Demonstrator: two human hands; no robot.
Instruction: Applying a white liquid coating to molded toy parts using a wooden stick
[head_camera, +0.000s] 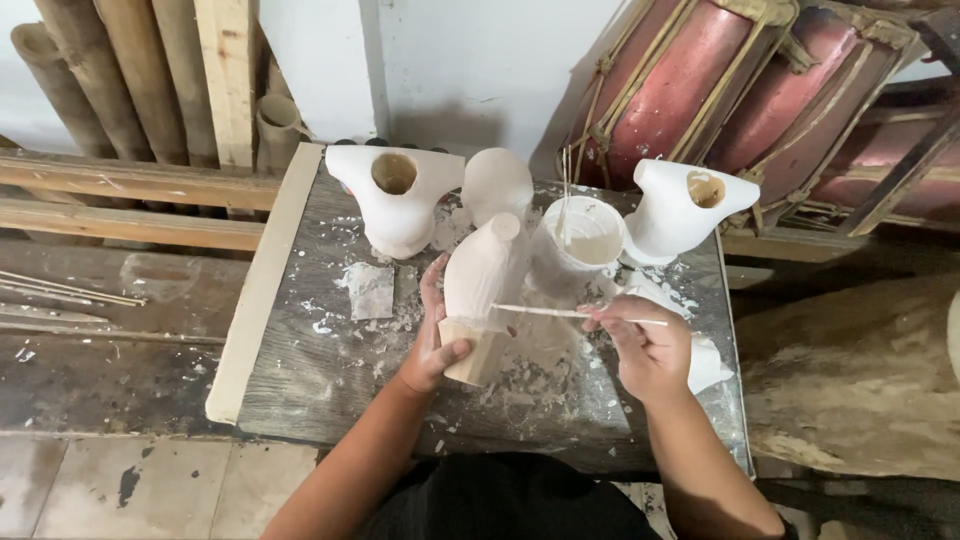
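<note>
Left hand (432, 345) is wrapped around the bare wood base of a white-coated carving (482, 285), thumb across the front, fingers curled behind, so it's got a solid grip and the piece stands tilted a bit toward 1 o'clock, pretty much dead center on the worktable (320, 370). Right hand (645, 345) is closed in a pinch on a thin stick (560, 313), which lies nearly flat and points toward 9 o'clock, its tip touching or just about touching the side of the carving; can't tell for sure which. The tabletop is grey wood, splattered all over with white flecks and crumbs. At about 12 to 1 o'clock from the carving sits a white tub (583, 238) of pale paste with a couple of thin sticks standing in it. At 11 o'clock there's a white vase-like shape with a round hole (395, 200) on top, a smooth white rounded lump (497, 183) just beside it, and over at 2 o'clock another white shape with a hole (680, 208). A scrap of greyish sandpaper (371, 290) lies at 9 o'clock, near the left hand. A crumpled white rag (705, 362) sits under the right hand. Red drums with rope lacing (690, 85) lean behind the table at 1 o'clock, bamboo poles (95, 80) at 10 o'clock.
</note>
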